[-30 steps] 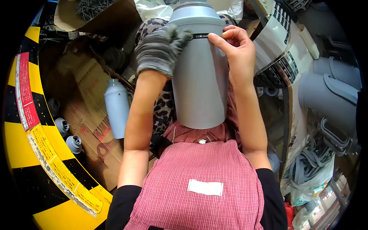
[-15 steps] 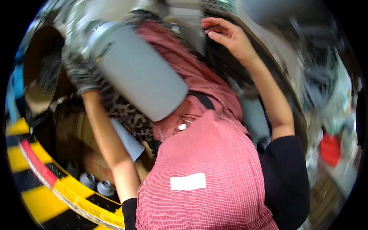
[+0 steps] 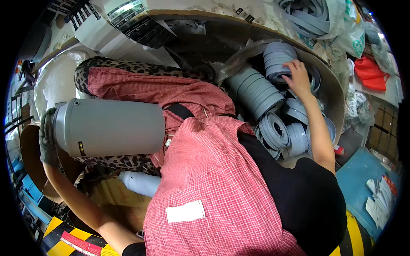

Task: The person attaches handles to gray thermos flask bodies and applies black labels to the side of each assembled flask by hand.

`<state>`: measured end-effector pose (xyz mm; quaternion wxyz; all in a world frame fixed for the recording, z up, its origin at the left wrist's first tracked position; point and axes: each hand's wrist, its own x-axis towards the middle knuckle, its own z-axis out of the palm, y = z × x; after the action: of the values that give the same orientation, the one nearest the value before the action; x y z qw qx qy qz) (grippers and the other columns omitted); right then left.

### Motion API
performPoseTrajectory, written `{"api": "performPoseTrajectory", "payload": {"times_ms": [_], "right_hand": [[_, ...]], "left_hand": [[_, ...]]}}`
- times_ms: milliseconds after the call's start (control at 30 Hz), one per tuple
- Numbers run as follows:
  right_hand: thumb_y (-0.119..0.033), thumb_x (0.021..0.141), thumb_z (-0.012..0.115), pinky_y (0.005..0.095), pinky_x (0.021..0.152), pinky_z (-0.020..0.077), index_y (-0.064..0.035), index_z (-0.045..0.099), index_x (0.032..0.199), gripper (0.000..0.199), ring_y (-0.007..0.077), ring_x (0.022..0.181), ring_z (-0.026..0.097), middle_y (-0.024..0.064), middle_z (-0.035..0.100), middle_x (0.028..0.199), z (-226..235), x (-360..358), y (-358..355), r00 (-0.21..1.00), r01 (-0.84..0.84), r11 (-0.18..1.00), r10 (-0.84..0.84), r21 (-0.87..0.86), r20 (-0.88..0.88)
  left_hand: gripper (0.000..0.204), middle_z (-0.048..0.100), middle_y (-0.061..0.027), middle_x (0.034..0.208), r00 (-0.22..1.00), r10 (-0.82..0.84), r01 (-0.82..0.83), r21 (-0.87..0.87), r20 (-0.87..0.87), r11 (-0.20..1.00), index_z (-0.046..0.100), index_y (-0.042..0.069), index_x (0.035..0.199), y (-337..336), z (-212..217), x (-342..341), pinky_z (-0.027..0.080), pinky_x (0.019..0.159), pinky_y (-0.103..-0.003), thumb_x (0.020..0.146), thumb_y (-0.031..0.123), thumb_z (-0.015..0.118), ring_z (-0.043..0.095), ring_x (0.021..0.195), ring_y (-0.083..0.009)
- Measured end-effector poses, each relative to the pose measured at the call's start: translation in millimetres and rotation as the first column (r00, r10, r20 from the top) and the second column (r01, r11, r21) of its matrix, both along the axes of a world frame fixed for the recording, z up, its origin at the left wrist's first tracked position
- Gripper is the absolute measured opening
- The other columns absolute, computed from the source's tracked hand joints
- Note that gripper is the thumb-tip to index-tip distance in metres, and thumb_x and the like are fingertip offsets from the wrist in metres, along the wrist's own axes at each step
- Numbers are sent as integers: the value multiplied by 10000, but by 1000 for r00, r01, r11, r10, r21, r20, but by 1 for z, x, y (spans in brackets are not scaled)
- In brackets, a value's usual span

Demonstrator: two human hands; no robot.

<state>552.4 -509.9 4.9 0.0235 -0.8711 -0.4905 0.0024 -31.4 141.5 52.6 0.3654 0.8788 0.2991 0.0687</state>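
Note:
A large grey cylinder [image 3: 115,128] with a stepped cap end lies across my lap, over a red checked apron [image 3: 213,170] and leopard-print trousers [image 3: 124,162]. My left hand [image 3: 48,138], in a dark grey glove, is wrapped against its cap end at the left. My bare right hand [image 3: 298,79] reaches into a large round carton [image 3: 337,85] at the right. Its fingers and thumb are bent round the near rim of a stack of grey rings [image 3: 278,57]. More ring stacks [image 3: 256,91] and a loose grey coil [image 3: 274,130] lie beside it.
A smaller grey cylinder [image 3: 143,183] lies by my left thigh on cardboard [image 3: 113,196]. A worktop edge [image 3: 205,15] runs along the far side, with coiled grey strips [image 3: 305,19] in a bag. Yellow-black striped edging [image 3: 77,234] and a blue board [image 3: 363,179] flank me.
My view has swung toward the right. The large cylinder now lies more level across my lap, my left hand still at its cap end. My right hand has gone from mid-air to the ring stack.

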Motion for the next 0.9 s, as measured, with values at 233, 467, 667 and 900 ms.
{"api": "performPoseTrajectory", "payload": {"times_ms": [233, 467, 667, 900], "right_hand": [[-67, 860, 750, 384, 823, 523, -5, 680, 1067, 226, 335, 934, 655, 134, 642, 982, 20, 56, -46, 985, -19, 991, 41, 135, -165], [-66, 980, 642, 298, 832, 503, 28, 702, 1091, 158, 237, 921, 653, 106, 653, 993, 57, 73, -94, 956, 291, 888, -276, 355, -94], [-174, 976, 658, 338, 866, 529, 9, 738, 1087, 229, 225, 978, 674, 118, 708, 1049, 62, -11, 83, 794, 207, 969, -84, 137, -602], [-39, 990, 584, 406, 1109, 463, -31, 639, 1369, 383, 264, 1329, 587, 150, 663, 1367, -6, -152, 188, 142, -103, 762, 647, 639, -749]], "left_hand": [[445, 589, -177, 1438, 992, -118, 122, 651, -51, 749, 534, -27, 1436, 33, 9, -67, 406, 1162, -419, 1038, 165, 486, 566, 1331, -299], [509, 585, -176, 1420, 885, 317, -445, 423, 341, 789, 495, -7, 1454, -58, -34, -94, 461, 1089, -409, 995, 195, 587, 590, 1271, -299], [488, 591, -174, 1405, 593, 646, -767, 94, 481, 634, 503, -6, 1441, -88, -113, -40, 463, 1083, -404, 1002, 192, 579, 593, 1258, -294], [464, 597, -172, 1389, 398, 770, -886, -9, 499, 464, 512, -6, 1427, -139, -134, -50, 464, 1077, -399, 1009, 188, 569, 598, 1243, -288]]}}
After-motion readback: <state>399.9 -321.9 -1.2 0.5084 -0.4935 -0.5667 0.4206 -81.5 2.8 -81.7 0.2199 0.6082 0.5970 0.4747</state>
